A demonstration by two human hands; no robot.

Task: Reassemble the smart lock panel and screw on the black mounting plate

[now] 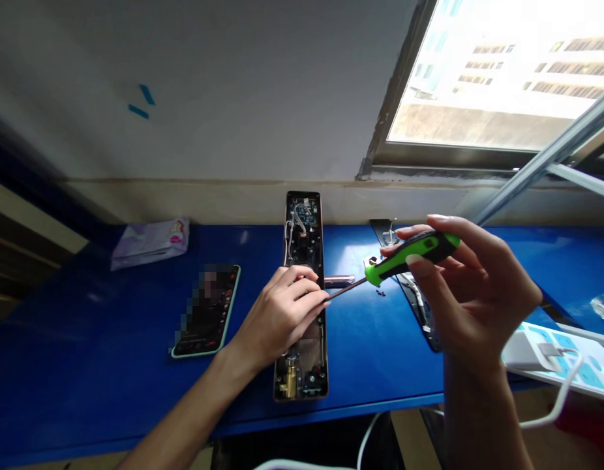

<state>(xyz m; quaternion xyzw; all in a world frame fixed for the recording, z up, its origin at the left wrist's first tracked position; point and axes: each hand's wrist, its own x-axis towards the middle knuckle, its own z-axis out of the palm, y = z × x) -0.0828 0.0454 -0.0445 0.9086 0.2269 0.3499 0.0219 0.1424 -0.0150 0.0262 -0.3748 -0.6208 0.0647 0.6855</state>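
A screwdriver (pixel 412 256) with a green and black handle is held in my right hand (pixel 471 284), its fingers wrapped around the handle. Its thin shaft slopes down left to the fingertips of my left hand (pixel 287 303). That hand rests across a long, narrow opened housing (pixel 306 339), which looks like an electronic door lock. My left fingers are closed together at the shaft's tip; whatever they pinch is hidden. Inside the housing show a circuit board (pixel 304 214), white wires and a brass cylinder (pixel 291 382). A shiny handle (pixel 339 281) sticks out on its right.
On the blue table (pixel 111 365) lie a phone (pixel 207 313) and a tissue pack (pixel 152 241) to the left. Several small dark screws (pixel 381 293) and a long black panel with wires (pixel 419 303) lie right. A power strip (pixel 571 359) with a charger sits front right.
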